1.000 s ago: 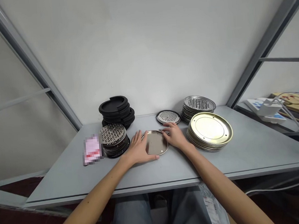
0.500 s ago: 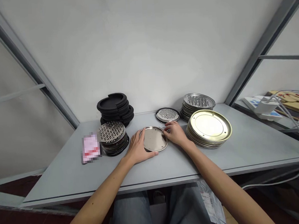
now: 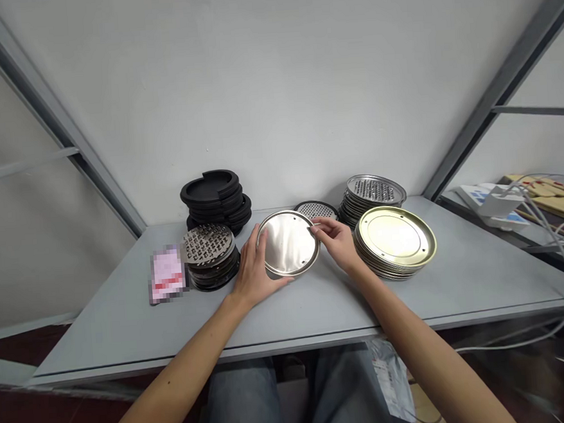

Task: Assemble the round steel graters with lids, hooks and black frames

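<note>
A round silver metal disc [image 3: 288, 242] is tilted up on edge toward me above the grey table [image 3: 289, 307]. My left hand [image 3: 253, 270] grips its left rim, thumb on the near face. My right hand [image 3: 337, 241] pinches its right rim. Behind the disc lies a perforated disc in a black ring [image 3: 316, 209], partly hidden. A stack of gold-rimmed metal plates [image 3: 394, 242] sits just right of my right hand.
A stack of perforated grater discs [image 3: 372, 195] stands at the back right. Black rubber rings [image 3: 216, 197] are piled at the back left, with a stack of patterned grater discs [image 3: 210, 255] in front. A pink packet [image 3: 167, 281] lies left. Cables and a power strip [image 3: 498, 206] sit on the right shelf.
The silver disc lay flat on the table between my hands; both hands have now lifted and tilted it upright toward me.
</note>
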{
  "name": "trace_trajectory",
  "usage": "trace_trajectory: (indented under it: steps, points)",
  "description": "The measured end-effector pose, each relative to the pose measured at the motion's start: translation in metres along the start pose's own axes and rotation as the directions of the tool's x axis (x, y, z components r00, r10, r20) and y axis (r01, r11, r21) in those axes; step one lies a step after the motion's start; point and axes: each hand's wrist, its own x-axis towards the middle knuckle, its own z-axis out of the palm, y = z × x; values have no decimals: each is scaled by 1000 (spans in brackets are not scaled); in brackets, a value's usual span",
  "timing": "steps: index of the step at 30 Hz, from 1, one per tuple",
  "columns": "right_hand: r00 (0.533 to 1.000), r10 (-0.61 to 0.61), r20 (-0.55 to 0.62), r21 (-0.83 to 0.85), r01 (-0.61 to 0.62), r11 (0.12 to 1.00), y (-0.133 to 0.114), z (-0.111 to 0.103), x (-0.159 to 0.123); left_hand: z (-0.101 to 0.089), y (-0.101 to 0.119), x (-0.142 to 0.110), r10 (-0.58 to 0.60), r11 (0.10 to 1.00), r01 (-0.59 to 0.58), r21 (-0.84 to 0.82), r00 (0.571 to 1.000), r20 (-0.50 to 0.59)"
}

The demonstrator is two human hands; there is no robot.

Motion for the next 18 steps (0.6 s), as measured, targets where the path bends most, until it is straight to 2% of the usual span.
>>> trace_trajectory:
  steps: [4, 14, 16, 18]
  points:
    - [999, -35, -37, 20, 35, 999, -1, -1, 0, -3, 2, -1, 91, 996, -90, 13, 995, -45]
    - [995, -80, -58, -66, 76, 995, 1, -4, 0, -3, 2, -1, 77, 997, -77, 15, 997, -1]
    - [989, -125, -78, -137, 114, 984, 1, 0, -2, -2, 0, 0, 79, 997, -79, -3, 997, -5]
    - [966, -211, -148, -280, 164, 946, -3, 3, -5, -2, -3, 0, 86, 996, -86, -23, 996, -9]
